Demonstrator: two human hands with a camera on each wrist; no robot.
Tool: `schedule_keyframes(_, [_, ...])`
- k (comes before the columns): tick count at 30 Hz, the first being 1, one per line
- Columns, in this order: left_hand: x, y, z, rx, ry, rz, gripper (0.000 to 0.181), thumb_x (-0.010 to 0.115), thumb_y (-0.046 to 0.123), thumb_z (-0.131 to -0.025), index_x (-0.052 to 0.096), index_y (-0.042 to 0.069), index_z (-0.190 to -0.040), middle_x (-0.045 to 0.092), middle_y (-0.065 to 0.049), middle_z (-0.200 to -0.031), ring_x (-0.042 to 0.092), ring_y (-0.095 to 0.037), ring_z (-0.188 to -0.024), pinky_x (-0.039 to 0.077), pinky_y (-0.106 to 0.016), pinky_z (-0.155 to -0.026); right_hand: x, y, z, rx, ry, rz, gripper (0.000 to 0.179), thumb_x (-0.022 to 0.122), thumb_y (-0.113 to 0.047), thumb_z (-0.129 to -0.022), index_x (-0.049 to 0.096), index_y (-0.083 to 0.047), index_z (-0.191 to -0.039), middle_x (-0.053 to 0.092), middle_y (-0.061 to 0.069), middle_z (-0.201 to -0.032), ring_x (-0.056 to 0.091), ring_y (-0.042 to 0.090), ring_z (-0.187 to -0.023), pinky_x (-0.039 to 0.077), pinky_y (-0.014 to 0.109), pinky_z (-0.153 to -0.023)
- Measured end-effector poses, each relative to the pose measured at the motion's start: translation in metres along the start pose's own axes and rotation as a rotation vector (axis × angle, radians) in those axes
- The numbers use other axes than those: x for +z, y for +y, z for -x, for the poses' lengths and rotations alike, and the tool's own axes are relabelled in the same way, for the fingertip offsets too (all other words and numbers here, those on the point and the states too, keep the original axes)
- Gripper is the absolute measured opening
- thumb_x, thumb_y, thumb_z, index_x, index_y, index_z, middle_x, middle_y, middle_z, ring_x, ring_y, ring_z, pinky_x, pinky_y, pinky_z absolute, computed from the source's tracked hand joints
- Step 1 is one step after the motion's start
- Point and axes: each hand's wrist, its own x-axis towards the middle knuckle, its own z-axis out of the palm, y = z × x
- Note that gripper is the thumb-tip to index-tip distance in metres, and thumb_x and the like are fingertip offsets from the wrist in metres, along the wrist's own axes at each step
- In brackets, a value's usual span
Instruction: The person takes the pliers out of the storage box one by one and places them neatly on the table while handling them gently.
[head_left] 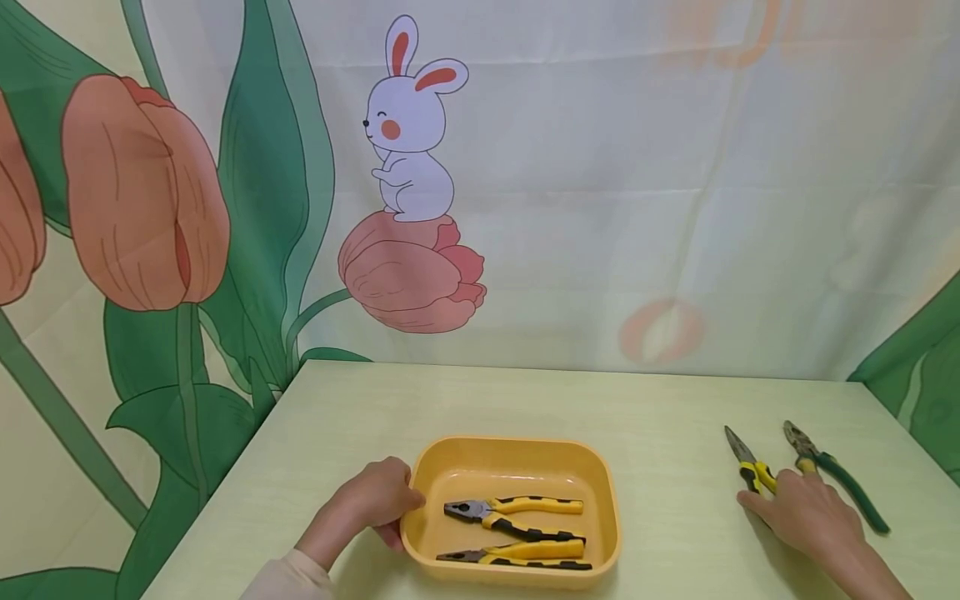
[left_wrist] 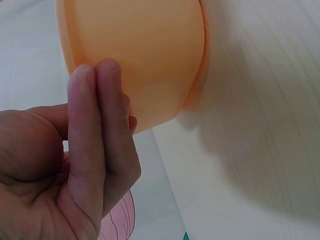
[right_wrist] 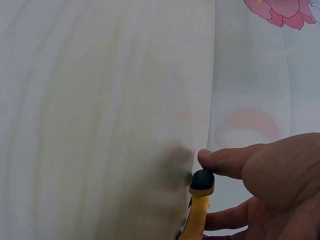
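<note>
My left hand pinches the left rim of a yellow plastic tray, its fingers against the outer wall in the left wrist view. Inside the tray lie two pliers with yellow-and-black handles: combination pliers and, nearer me, a second pair. On the right of the table, my right hand holds needle-nose pliers by their yellow-and-black handles, the jaws pointing away from me. In the right wrist view, the thumb lies by a dark handle end; the rest of the grip is partly hidden.
Just right of the right hand lie pliers with dark green handles, very near its fingers. The pale table ends at the back against a hanging cloth printed with tulips and a rabbit.
</note>
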Motion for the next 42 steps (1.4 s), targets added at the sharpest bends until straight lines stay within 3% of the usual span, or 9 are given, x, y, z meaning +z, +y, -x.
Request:
schedule_keyframes(34, [-0.0001, 0.0001, 0.0001, -0.012, -0.003, 0.008, 0.014, 0.059, 0.014, -0.094, 0.055, 0.003, -0.087, 0.065, -0.011, -0.068, 0.064, -0.013, -0.044, 0.055, -0.023, -0.047, 0.0001, 0.0024, 0.0048, -0.049, 0.049, -0.022, 0.064, 0.061, -0.059, -0.087, 0.055, 0.005, -0.091, 0.046, 0.017, -0.081, 0.044, 0.024, -0.069, 0.034, 0.032, -0.055])
schedule_keyframes(42, [0.0, 0.0, -0.0003, -0.013, -0.007, 0.005, 0.014, 0.06, 0.014, -0.094, 0.055, 0.003, -0.087, 0.066, -0.012, -0.067, 0.064, -0.013, -0.044, 0.055, -0.023, -0.047, 0.0003, 0.0034, 0.0052, -0.041, 0.037, -0.024, 0.07, 0.058, -0.066, -0.086, 0.054, 0.004, -0.092, 0.045, 0.014, -0.079, 0.043, 0.023, -0.069, 0.033, 0.032, -0.056])
